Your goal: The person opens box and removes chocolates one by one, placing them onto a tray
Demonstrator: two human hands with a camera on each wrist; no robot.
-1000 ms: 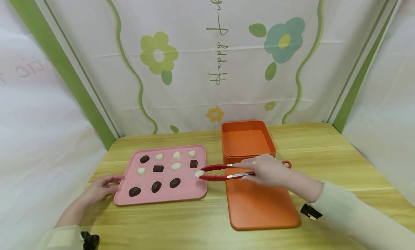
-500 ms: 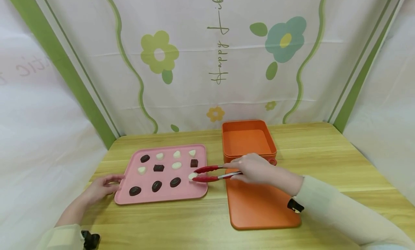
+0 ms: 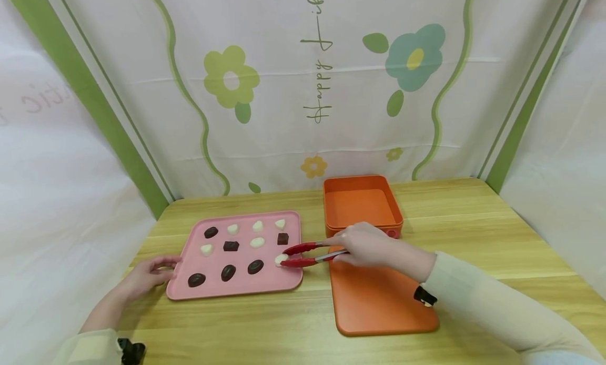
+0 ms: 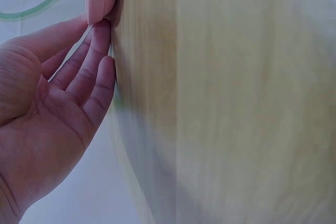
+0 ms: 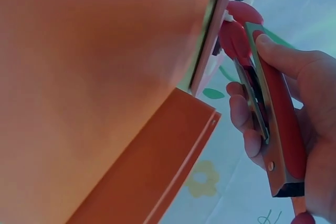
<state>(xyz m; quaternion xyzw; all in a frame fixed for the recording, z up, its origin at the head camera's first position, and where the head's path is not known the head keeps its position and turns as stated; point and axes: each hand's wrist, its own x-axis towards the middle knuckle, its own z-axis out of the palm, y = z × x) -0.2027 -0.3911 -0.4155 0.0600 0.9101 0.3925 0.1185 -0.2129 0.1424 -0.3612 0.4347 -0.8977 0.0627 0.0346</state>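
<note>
A pink tray (image 3: 279, 281) carries white and dark chocolates in rows. My left hand (image 3: 147, 275) holds its left edge, thumb on the upper side of the rim and fingertips at the underside in the left wrist view. Red-tipped tongs (image 3: 305, 246) are in my right hand (image 3: 362, 246), thumb along one arm and fingers curled round the other. Their tips lie at a white oval chocolate (image 3: 280, 260) near the tray's right side. In the right wrist view the red tips (image 5: 236, 38) sit close together over the tray edge.
An uncovered orange square box (image 3: 360, 207) stands behind my right hand. In front of it lies a flat orange lid (image 3: 385, 312), partly under my right arm. A printed cloth (image 3: 284, 133) hangs behind the wooden table (image 3: 227, 328).
The tongs and right hand have moved left, bringing the white oval chocolate further in from the tray's right rim. Over the last half second they barely shift. My left hand keeps its place.
</note>
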